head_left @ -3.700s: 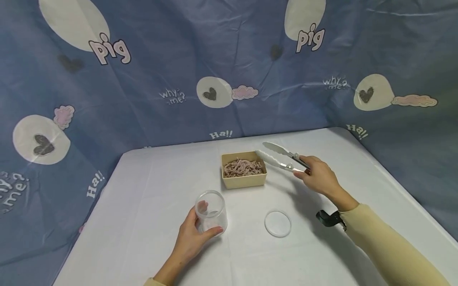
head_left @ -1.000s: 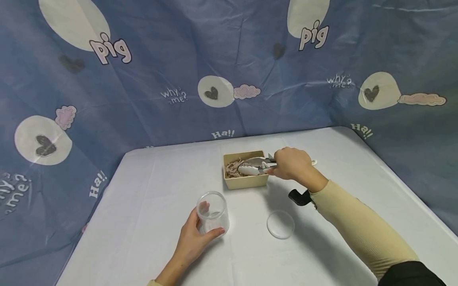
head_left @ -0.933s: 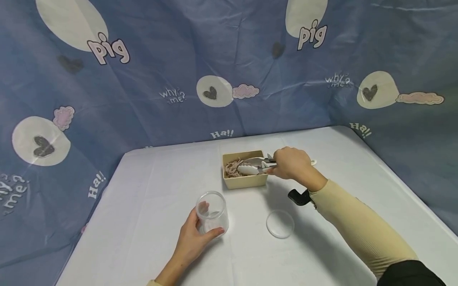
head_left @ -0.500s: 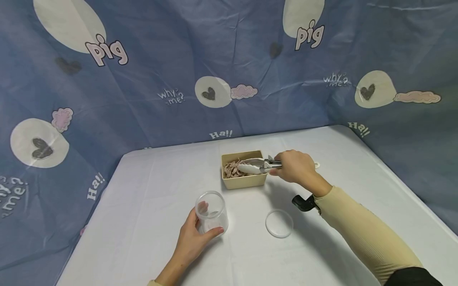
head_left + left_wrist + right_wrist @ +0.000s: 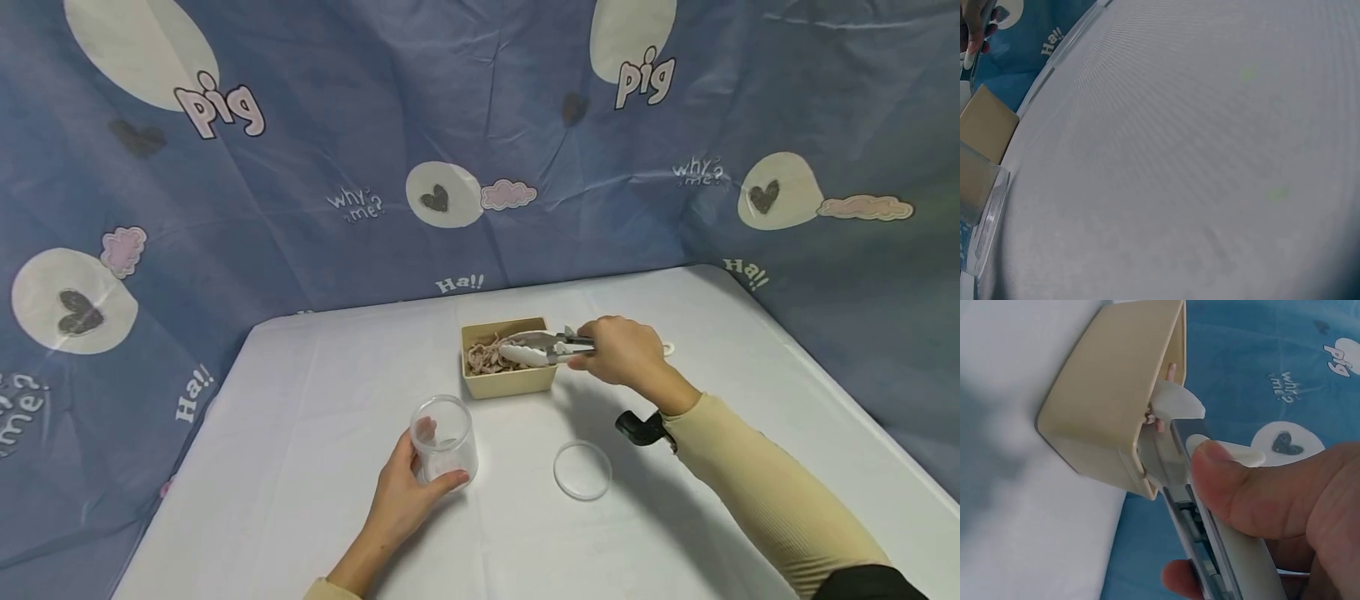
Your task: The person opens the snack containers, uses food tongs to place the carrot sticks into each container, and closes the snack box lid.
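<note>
My left hand (image 5: pixel 405 492) grips a clear plastic jar (image 5: pixel 444 442) that stands upright on the white table, thumb at the front and fingers behind. Nothing shows inside the jar. Farther back, my right hand (image 5: pixel 624 354) holds metal tongs (image 5: pixel 566 346) with white scalloped tips. Those tips reach into a beige rectangular box (image 5: pixel 510 385) filled with brownish-pink strands (image 5: pixel 486 358). In the right wrist view, the thumb presses on the tongs (image 5: pixel 1210 519), and a few strands (image 5: pixel 1171 372) show at the rim of the box (image 5: pixel 1104 387). Whether the tips pinch any strands is hard to tell.
A round clear lid (image 5: pixel 582 471) with a whitish rim lies flat on the table (image 5: pixel 315 433), right of the jar. Behind the table hangs a blue printed cloth (image 5: pixel 360 100). The right sleeve (image 5: pixel 772 492) passes over the table's right side.
From beside the box, with the tongs spread, my right hand has moved left and put their tips into the strands. Lately it has drawn back slightly rightward. My left hand still grips the jar.
</note>
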Motion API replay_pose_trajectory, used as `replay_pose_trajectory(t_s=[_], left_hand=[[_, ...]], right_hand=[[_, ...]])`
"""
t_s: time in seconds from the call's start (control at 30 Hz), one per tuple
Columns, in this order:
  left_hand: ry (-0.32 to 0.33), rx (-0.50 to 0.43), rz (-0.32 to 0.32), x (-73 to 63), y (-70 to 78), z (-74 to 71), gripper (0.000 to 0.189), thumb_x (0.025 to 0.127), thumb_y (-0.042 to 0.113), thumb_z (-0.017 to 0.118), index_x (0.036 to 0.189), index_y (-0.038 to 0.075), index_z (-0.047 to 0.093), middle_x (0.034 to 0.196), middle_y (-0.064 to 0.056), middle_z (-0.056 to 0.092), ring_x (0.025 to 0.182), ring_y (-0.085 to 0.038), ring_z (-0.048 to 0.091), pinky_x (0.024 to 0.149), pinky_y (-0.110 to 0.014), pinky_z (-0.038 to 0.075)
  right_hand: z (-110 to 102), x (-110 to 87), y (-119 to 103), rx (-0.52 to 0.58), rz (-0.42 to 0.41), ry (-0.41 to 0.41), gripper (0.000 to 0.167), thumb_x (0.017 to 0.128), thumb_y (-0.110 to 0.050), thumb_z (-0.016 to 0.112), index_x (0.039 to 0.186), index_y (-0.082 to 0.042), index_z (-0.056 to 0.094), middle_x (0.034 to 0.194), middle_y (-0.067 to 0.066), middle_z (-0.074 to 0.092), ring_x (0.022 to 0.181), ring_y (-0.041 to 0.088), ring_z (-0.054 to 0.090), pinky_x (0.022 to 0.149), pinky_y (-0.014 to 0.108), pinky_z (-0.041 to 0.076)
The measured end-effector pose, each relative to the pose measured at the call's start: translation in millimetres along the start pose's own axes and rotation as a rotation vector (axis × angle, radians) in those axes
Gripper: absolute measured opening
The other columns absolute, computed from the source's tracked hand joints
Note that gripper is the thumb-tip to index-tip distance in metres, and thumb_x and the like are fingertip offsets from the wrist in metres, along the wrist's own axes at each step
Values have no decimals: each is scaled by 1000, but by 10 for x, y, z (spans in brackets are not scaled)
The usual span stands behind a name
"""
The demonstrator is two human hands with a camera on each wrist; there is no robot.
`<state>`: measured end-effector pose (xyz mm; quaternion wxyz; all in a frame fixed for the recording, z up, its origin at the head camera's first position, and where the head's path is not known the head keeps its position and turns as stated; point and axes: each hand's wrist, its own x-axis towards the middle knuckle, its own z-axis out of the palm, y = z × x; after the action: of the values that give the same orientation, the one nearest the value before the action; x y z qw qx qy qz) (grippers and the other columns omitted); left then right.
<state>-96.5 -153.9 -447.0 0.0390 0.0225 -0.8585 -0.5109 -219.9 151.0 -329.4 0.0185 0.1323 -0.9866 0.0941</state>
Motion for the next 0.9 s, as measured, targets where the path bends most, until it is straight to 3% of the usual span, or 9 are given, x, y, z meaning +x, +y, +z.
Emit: replay_pose_trajectory(t_s=[0.67, 0.9], left_hand=[[5, -11, 2, -3, 0, -4, 94, 69, 25, 90, 147, 9, 39, 143, -13, 54, 136, -32, 50, 117, -45, 39], [1, -11, 4, 0, -2, -4, 94, 70, 26, 90, 147, 9, 38, 144, -14, 53, 137, -33, 49, 118, -45, 39]], right_hand=[[-109, -43, -2, -44, -19, -24, 24, 79, -41, 79, 90, -21, 72, 90, 4, 71, 78, 22, 64, 57, 43, 51], [-106, -47, -10, -39, -22, -3, 23, 79, -39, 80, 94, -22, 74, 90, 3, 72, 77, 22, 64, 57, 44, 52]])
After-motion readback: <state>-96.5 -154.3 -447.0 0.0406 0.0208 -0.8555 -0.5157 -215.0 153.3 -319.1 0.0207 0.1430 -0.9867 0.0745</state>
